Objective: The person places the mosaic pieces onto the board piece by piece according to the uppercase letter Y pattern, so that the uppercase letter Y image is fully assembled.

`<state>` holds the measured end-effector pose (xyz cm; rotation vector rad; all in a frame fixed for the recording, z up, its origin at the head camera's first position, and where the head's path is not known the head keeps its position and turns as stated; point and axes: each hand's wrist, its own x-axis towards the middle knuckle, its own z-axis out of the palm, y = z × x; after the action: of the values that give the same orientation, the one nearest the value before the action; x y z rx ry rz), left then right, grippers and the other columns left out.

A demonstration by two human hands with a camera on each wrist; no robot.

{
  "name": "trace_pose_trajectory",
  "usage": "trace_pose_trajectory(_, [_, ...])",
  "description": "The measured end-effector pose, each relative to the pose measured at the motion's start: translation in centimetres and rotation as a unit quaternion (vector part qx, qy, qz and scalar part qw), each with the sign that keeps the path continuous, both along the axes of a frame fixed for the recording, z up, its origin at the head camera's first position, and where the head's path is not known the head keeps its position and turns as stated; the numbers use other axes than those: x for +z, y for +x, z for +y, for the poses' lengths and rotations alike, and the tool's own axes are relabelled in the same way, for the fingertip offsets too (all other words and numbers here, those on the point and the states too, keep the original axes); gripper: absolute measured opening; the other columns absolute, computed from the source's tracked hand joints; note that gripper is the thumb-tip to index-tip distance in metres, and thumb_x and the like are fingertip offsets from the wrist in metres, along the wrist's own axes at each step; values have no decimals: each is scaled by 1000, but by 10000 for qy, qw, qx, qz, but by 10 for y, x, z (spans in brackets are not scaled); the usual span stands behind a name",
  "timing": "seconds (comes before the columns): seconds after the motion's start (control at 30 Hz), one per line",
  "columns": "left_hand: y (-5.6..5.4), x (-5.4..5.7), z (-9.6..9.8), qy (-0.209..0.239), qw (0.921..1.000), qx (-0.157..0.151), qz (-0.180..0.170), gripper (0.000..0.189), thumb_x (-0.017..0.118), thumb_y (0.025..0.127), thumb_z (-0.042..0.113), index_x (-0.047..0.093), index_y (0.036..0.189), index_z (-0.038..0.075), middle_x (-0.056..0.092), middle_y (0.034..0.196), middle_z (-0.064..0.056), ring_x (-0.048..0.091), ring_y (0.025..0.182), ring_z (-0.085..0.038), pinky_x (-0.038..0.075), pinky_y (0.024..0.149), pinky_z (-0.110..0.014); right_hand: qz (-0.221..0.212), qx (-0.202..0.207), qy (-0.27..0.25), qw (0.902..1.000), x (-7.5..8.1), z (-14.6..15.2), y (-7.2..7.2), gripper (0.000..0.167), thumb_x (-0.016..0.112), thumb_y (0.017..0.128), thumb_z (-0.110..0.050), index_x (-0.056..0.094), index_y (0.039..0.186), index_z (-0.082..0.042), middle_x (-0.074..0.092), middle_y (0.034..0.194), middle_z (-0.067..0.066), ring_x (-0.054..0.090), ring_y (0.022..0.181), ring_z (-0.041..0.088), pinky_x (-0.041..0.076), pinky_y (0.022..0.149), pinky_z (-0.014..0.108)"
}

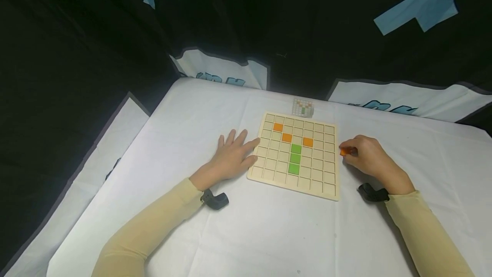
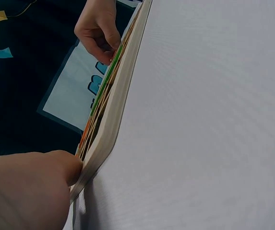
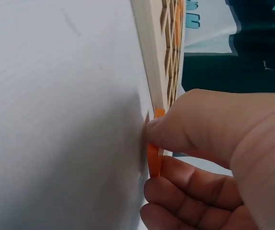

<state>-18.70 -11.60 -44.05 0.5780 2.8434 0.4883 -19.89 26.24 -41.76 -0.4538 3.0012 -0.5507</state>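
A pale wooden grid board point(image 1: 317, 174) lies on the white table. Three orange tiles point(image 1: 286, 137) sit in its upper cells, and below them three green tiles point(image 1: 295, 159) form a column. Spread fingers of my left hand point(image 1: 230, 157) rest at the board's left edge, the thumb and a finger touching the rim. Just off the right edge, my right hand point(image 1: 367, 155) pinches an orange tile point(image 3: 153, 160) between thumb and fingers, low over the tablecloth. The right wrist view shows this tile close beside the board's side, partly covered by the thumb.
A small pattern card point(image 1: 303, 108) with orange and green squares lies behind the board's far edge. White cloth point(image 1: 246, 234) covers the table. Dark curtains point(image 1: 250, 16) with pale blue patches hang behind and to the left.
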Motion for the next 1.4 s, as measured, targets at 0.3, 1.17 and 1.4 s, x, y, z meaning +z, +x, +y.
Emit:
trace_pose_trajectory(0.3, [1,0,0,26,10000,16,7,58,46,105,44,38,159,25,20,169,-22,8,155,-54,6,120,-76,65,17,-73,10000,6,0,-4,31,77,83,-1,73,112,8,69,92,17,55,80,25,46,69,36])
trace_pose_trajectory(1.17, [1,-1,1,32,10000,-6,55,57,46,105,43,39,159,25,21,169,-22,9,154,-55,8,119,-77,27,296,-74,9995,18,-21,-24,30,72,84,0,74,114,7,70,97,19,57,83,27,49,73,39])
trace_pose_trajectory(1.4, [1,1,1,17,10000,-8,38,58,46,105,44,38,159,25,20,169,-22,9,155,-55,8,119,-76,-13,354,-103,9993,18,-30,-30,31,69,84,2,73,115,7,72,103,21,60,88,29,55,81,45])
